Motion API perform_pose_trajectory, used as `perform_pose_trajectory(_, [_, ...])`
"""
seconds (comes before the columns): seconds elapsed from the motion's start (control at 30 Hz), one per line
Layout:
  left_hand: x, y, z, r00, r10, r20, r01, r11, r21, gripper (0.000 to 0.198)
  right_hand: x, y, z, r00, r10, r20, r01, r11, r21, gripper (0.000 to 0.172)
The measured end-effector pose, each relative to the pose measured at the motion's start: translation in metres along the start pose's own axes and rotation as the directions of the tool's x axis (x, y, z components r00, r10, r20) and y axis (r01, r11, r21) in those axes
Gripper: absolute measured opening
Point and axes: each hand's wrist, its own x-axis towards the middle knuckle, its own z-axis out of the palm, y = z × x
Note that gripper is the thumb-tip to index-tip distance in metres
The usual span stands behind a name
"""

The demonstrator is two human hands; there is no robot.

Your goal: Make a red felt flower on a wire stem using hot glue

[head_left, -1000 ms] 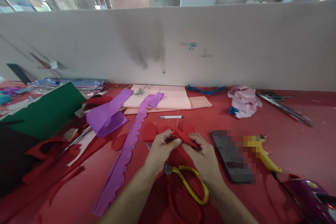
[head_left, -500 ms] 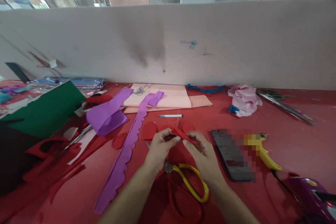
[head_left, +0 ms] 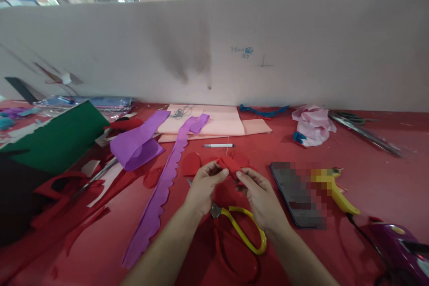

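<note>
Between my two hands is a small piece of red fabric (head_left: pixel 229 165), pinched at its two sides. My left hand (head_left: pixel 204 185) grips its left end with thumb and fingers. At the right end, my right hand (head_left: pixel 256 190) pinches the same piece. Scissors with yellow handles (head_left: pixel 246 232) lie on the red table (head_left: pixel 368 178) below my hands, their blades partly hidden by my left hand. Just beyond my hands lie rounded red fabric pieces (head_left: pixel 191 164) and a white pen (head_left: pixel 218 145).
A scalloped purple strip (head_left: pixel 164 192) and a folded purple band (head_left: pixel 134 149) lie left, near a green board (head_left: pixel 60 138). Right are a phone (head_left: pixel 295 196), a yellow glue gun (head_left: pixel 338 192) and crumpled pink fabric (head_left: pixel 313 125). A pale partition (head_left: pixel 301 53) stands behind.
The red fabric between my hands has turned and shows a broader face. The fingers of my right hand have shifted slightly; the whole view has moved a little.
</note>
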Motion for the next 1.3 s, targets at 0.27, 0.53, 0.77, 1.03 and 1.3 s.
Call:
perform_pose_trajectory(0.27, [-0.001, 0.003, 0.002, 0.998, -0.042, -0.039, 0.041, 0.999, -0.02, 0.017, 0.002, 0.003, -0.001, 0.999, 0.052, 0.01, -0.052, 0.997, 0.064, 0.021])
perform_pose_trajectory(0.53, [0.0, 0.0, 0.0, 0.999, -0.024, -0.045, 0.025, 1.0, 0.016, 0.019, 0.002, 0.004, -0.003, 0.999, -0.051, 0.01, 0.051, 0.996, -0.079, 0.02])
perform_pose_trajectory(0.77, [0.0, 0.0, -0.002, 1.0, -0.004, -0.031, 0.004, 1.0, -0.006, 0.018, -0.001, 0.003, -0.004, 0.989, -0.129, 0.076, 0.139, 0.978, -0.157, 0.017])
perform_pose_trajectory(1.03, [0.0, 0.001, -0.001, 1.0, 0.006, 0.002, -0.006, 1.0, 0.01, 0.019, -0.005, -0.005, 0.0, 0.973, -0.179, 0.148, 0.226, 0.879, -0.42, 0.016])
perform_pose_trajectory(1.3, [-0.001, 0.0, -0.003, 1.0, 0.009, -0.003, -0.008, 0.998, 0.056, 0.019, -0.007, -0.007, 0.0, 0.978, -0.158, 0.133, 0.201, 0.882, -0.426, 0.013])
